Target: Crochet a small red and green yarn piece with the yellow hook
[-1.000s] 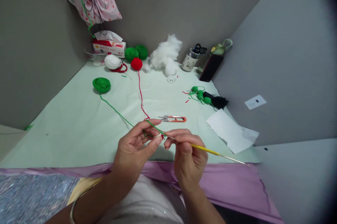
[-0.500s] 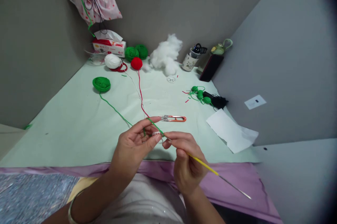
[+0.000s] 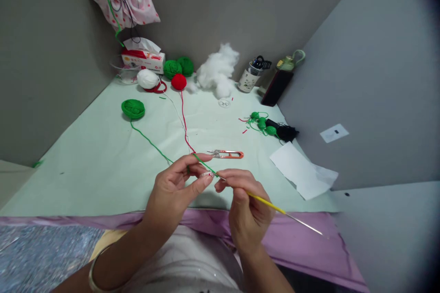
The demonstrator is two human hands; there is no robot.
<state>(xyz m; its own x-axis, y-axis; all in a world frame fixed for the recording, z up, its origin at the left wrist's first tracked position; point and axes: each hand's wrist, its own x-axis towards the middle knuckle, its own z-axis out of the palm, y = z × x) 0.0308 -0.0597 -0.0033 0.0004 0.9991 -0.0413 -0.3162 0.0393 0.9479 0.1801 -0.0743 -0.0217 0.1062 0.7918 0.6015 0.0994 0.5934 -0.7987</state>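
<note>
My left hand pinches a small white and red crochet piece between thumb and fingers. Over its raised index finger runs green yarn, stretched toward the hook tip. Closed around the yellow grip of a crochet hook is my right hand; the hook's metal tip meets the yarn at the piece's edge. Green yarn trails from a green ball on the left, while red yarn and white yarn lead from behind toward the left hand. Fingers partly hide the piece.
Orange thread snips lie just beyond the hands. Farther back are a red yarn ball, a white yarn ball, stuffing, a tissue box and a pen cup. White paper rests at right, near green crocheted balls.
The hook's rear end has swung upward and its tip has shifted slightly right of the piece. My right hand has moved a little to the right; the left hand stays nearly still.
</note>
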